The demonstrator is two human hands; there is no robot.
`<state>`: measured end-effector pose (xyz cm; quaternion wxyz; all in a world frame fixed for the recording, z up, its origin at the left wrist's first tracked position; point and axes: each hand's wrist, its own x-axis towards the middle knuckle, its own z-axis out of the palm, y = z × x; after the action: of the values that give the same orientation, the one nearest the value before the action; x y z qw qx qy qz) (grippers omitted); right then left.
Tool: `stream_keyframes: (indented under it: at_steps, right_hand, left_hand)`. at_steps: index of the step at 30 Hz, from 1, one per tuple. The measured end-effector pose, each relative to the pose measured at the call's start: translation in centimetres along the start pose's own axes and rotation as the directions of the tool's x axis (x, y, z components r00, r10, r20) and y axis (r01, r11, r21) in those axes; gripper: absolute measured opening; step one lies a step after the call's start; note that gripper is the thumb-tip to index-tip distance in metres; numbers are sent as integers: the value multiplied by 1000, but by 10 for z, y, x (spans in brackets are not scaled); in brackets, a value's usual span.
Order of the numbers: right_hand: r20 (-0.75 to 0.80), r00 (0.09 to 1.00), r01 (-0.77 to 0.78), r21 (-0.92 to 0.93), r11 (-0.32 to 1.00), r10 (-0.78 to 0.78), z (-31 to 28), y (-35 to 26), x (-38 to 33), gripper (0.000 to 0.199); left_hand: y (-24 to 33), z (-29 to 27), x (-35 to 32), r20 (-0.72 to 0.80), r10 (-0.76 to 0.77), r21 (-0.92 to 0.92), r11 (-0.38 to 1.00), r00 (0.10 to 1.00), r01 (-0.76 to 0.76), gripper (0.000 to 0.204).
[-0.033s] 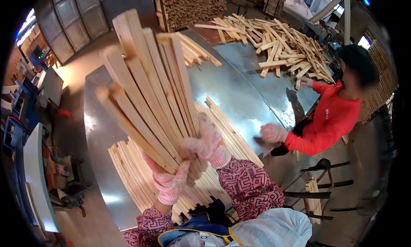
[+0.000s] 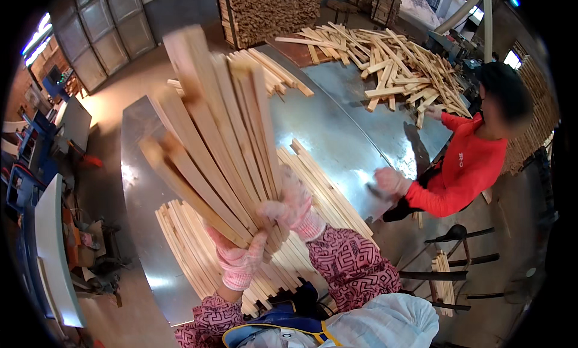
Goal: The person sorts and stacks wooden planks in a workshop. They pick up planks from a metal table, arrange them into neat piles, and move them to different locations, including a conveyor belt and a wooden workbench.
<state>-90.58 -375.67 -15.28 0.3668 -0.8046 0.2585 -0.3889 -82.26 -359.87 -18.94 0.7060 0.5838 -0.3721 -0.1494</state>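
Note:
A fanned bundle of pale wooden strips (image 2: 226, 143) is raised above the metal table, its far ends spread apart and blurred. My left hand (image 2: 238, 260), in a pink-and-white knit glove, grips the bundle's near end from the left. On the other side my right hand (image 2: 293, 208), gloved alike, is closed round the strips with its thumb across them. Beneath the bundle, more wooden strips (image 2: 180, 239) lie side by side in a layer. Part of that layer is hidden by my hands and the bundle.
A metal-topped table (image 2: 337, 113) carries a jumbled heap of strips (image 2: 397, 65) at the far right and a smaller group (image 2: 277, 74) behind the bundle. To the right stands a co-worker in a red top (image 2: 460, 167). Near right is a dark metal frame (image 2: 451, 269).
The bundle's far ends have shifted slightly right and nearer, with both my hands still holding it. The co-worker's near hand has moved a little to the right.

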Motion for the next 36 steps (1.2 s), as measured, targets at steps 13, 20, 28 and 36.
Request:
stream_keyframes:
  at_steps: [13,20,28,36]
  right_hand:
    - [153,967,-252,442,861,205,-9,19,-1,54]
    - [482,851,-365,261,894,207,55,15,54,48]
    - [709,686,312,-83,946,-164,223,-29,90,58]
    - [816,425,586,83,806,-393,414,-165,80,61]
  left_hand:
    - [-16,46,-15,131,-375,281,902,918,329,81]
    - [6,13,3,-68,-527,185,828,847,530,87]
    - [-19,-70,21,-541,-574,23,721,615,692,85]
    - [-27,-245,22,-558,-554,-434,829,618,352,77]
